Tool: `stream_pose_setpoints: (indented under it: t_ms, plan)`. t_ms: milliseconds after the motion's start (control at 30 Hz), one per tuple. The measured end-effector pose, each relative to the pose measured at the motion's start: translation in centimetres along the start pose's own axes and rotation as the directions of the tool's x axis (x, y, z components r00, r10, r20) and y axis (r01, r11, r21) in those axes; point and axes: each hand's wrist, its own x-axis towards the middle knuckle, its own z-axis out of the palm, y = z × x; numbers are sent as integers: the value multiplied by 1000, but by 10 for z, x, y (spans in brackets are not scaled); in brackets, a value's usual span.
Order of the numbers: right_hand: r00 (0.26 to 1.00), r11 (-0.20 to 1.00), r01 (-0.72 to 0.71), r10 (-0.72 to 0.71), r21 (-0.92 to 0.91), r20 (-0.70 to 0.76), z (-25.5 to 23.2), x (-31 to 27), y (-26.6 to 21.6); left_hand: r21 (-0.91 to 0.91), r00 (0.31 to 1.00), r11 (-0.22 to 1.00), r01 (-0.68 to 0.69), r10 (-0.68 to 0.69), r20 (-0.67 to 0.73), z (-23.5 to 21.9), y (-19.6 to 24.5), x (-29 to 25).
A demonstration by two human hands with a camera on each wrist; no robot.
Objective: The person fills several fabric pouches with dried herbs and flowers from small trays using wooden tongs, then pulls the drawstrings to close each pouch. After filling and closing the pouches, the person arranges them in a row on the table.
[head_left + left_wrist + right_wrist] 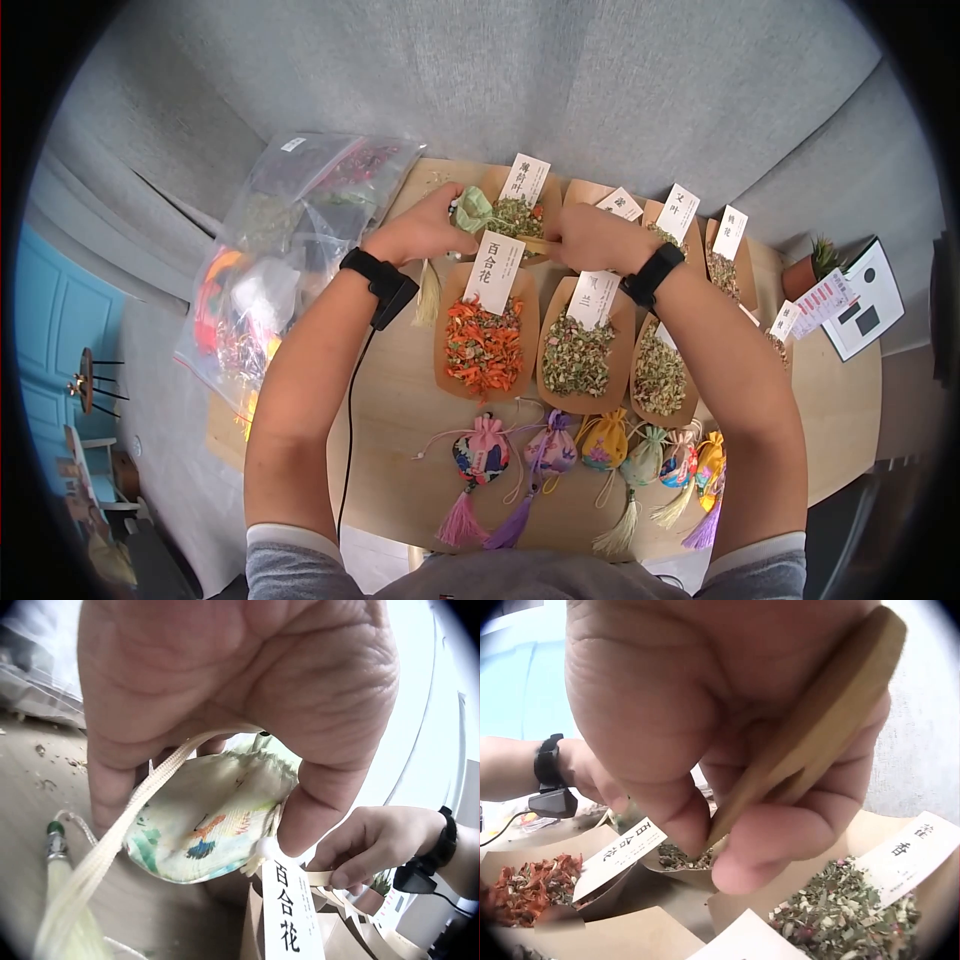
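Observation:
In the head view my left hand (432,225) holds a pale green drawstring pouch (473,208) by its gathered mouth, at the left edge of the back tray of dried herbs (518,217). Seen from the left wrist, the pouch (214,817) has a painted print, and its cream cord and tassel (71,900) hang down. My right hand (600,238) is over the right side of that tray. Its thumb and fingers pinch wooden tongs (810,750), whose tips point down toward the herbs and are hidden behind the fingers.
Trays of dried petals (485,345) and herbs (580,360) with upright paper labels fill the table's middle and right. Several tasselled pouches (482,450) line the front edge. Clear plastic bags (270,270) lie at left; a potted plant (805,272) and white board (868,300) stand at right.

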Motion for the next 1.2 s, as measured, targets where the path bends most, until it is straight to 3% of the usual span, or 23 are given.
stream_pose_setpoints:
  t_ms: [67,133,233,367,533,667,767,833,933,1033,1200]
  plan:
    - [998,998,55,-55,-13,-31,10,6,6,10,1000,1000,20,-19,-10,0,1,-1]
    - [985,981,125,-141,-145,-99,26,15,19,2,1000,1000,13,-13,-11,1,0,-1]
    - [964,972,93,-141,-214,-223,22,5,9,-13,1000,1000,12,-12,-8,1,2,-3]
    - [955,967,99,-158,-235,-250,16,13,25,-13,1000,1000,1,-1,-5,1,-1,-1]
    - [961,998,70,-66,5,-268,-25,0,5,-8,1000,1000,-10,10,-20,1,-5,2]
    - [954,989,147,-142,-2,-265,-38,-6,-25,-28,1000,1000,8,-8,2,1,1,0]
    - [960,978,134,-88,160,-264,-37,1,-21,-9,1000,1000,-12,12,-15,1,-7,3]
    - [965,990,-25,-11,-137,-261,-29,15,4,-7,999,999,-34,34,-15,1,-15,6]
    - [940,957,-40,-61,-286,-335,-13,12,22,-8,996,997,-82,82,-23,1,-24,11]
    - [963,959,-134,66,-251,-260,-6,19,25,2,997,997,-71,71,-26,1,-18,7]
    - [959,957,-123,46,-264,-281,6,26,26,-4,999,1000,-26,26,-19,0,-10,3]
